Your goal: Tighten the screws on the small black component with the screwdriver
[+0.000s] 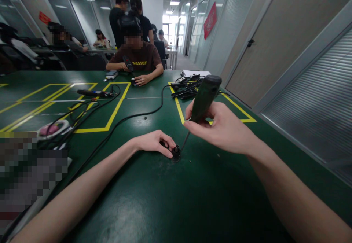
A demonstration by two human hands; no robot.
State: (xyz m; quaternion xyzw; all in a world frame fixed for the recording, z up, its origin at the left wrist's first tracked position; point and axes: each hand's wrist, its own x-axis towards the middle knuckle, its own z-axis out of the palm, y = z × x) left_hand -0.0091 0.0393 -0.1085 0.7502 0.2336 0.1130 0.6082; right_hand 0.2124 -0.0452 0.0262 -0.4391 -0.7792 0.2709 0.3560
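Observation:
My right hand (pixel 220 127) is closed around the thick dark handle of a screwdriver (pixel 206 94), which leans with its thin shaft pointing down and left. The shaft's lower end comes close to a small black round part (pixel 176 153) on the green table; whether it touches cannot be made out. My left hand (pixel 155 142) pinches that part from the left, thumb in front and fingers behind, against the tabletop. A short stub stands up from the part's top. Just to its right lies a tiny screw-like bit (pixel 190 161).
Black cables and dark pieces pile up (pixel 189 85) at the back right. A long black cable (pixel 129 116) crosses the table. Left are a dark pen-shaped tool (pixel 93 93) and a white roll (pixel 53 130). A person (pixel 140 61) works opposite with another tool.

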